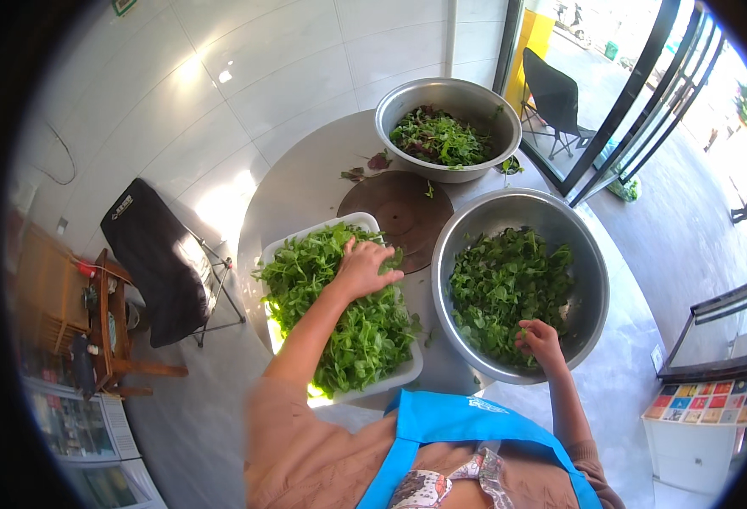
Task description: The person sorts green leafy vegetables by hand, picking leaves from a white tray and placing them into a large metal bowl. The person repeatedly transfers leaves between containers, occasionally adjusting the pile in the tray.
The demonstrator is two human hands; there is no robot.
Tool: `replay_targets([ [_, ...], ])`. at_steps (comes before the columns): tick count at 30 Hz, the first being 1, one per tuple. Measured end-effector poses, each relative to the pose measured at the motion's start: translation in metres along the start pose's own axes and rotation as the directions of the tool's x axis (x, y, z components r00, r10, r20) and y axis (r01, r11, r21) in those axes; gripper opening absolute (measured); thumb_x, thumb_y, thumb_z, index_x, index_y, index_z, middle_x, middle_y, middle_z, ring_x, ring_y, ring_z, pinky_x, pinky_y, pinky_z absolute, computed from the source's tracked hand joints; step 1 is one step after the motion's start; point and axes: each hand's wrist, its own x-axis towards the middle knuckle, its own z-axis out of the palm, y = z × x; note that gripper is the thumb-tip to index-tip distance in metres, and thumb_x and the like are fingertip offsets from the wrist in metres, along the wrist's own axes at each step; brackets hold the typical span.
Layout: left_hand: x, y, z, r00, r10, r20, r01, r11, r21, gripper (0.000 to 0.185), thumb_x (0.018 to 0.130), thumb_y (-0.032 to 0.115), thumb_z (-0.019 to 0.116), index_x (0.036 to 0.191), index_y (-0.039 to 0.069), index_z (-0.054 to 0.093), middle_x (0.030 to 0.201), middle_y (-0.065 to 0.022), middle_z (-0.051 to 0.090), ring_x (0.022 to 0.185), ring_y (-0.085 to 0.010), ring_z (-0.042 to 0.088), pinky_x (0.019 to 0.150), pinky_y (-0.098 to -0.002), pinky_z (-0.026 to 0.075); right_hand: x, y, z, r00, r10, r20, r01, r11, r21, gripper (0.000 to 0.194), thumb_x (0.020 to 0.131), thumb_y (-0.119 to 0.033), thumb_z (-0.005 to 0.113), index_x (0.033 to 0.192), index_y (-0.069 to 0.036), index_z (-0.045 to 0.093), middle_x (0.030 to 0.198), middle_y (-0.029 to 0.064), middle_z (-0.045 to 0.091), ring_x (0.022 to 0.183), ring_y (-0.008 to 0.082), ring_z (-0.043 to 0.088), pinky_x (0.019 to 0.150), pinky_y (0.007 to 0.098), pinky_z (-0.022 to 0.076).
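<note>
A white plastic basin (414,375) heaped with light green leafy shoots (367,337) stands at the left of the round table. My left hand (364,264) rests on the heap's upper part with its fingers apart. To the right is a large stainless steel bowl (593,273) of darker leafy greens (507,280). My right hand (537,340) is over that bowl's near side, its fingers closed on a small bit of green. A second metal bowl (510,121), farther back, holds green and reddish leaves (440,137).
Between the vessels lies a brown round disc (373,197) in the grey table (297,165). Loose reddish leaves (379,160) lie beside it. A black folding chair (157,261) stands at left, near a wooden chair (109,318). Glass doors (628,95) stand at the right.
</note>
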Motion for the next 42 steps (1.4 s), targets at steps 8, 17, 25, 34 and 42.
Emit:
replay_targets([
  [8,0.000,-0.032,0.006,0.949,0.214,0.231,-0.184,0.972,-0.147,0.037,0.069,0.039,0.070,0.098,0.016,0.068,0.102,-0.0049,0.063,0.109,-0.0267,0.050,0.109,-0.0531,0.016,-0.002,-0.005,0.008,0.999,0.018,-0.047,-0.019,1.000,-0.022,0.026,0.085,-0.007,0.050,0.110,0.000,0.056,0.082,0.0031,0.062,0.073,0.0116,0.064,0.059,0.0227,0.0489],
  [17,-0.005,-0.043,0.050,0.858,0.251,0.448,-0.327,0.940,0.099,0.020,0.068,0.013,0.059,0.084,0.014,0.071,0.101,-0.0122,0.064,0.113,-0.0329,0.048,0.106,-0.0573,0.023,-0.004,0.011,-0.003,0.993,-0.043,-0.107,0.037,0.997,-0.061,0.027,0.088,-0.006,0.049,0.113,-0.001,0.058,0.089,0.0085,0.065,0.077,0.0159,0.065,0.065,0.0280,0.0543],
  [25,0.004,-0.018,0.003,0.890,0.080,0.450,-0.114,0.992,0.050,0.026,0.070,0.032,0.066,0.089,0.014,0.071,0.094,-0.0085,0.063,0.113,-0.0304,0.048,0.108,-0.0577,0.011,0.007,0.011,-0.006,0.979,-0.187,-0.080,0.177,0.977,-0.115,0.031,0.081,-0.008,0.048,0.108,-0.001,0.061,0.077,0.0081,0.064,0.065,0.0144,0.064,0.058,0.0291,0.0514],
  [34,-0.040,0.049,-0.006,0.889,0.377,0.259,-0.422,0.895,0.144,0.040,0.074,0.030,0.068,0.110,0.015,0.061,0.115,-0.0069,0.059,0.118,-0.0322,0.044,0.106,-0.0567,0.017,0.000,0.009,-0.008,0.985,-0.160,-0.058,0.162,0.986,0.040,0.027,0.085,-0.009,0.048,0.106,-0.001,0.062,0.075,0.0063,0.063,0.068,0.0112,0.063,0.063,0.0258,0.0514],
  [42,-0.074,0.038,-0.010,0.853,0.228,0.469,-0.217,0.973,-0.079,0.039,0.077,0.024,0.067,0.113,0.012,0.060,0.121,-0.0097,0.055,0.118,-0.0294,0.047,0.105,-0.0474,0.028,0.012,-0.014,-0.037,0.974,-0.203,-0.096,0.188,0.972,-0.142,0.026,0.081,-0.003,0.052,0.105,0.003,0.060,0.084,0.0039,0.062,0.066,0.0081,0.059,0.059,0.0218,0.0481],
])
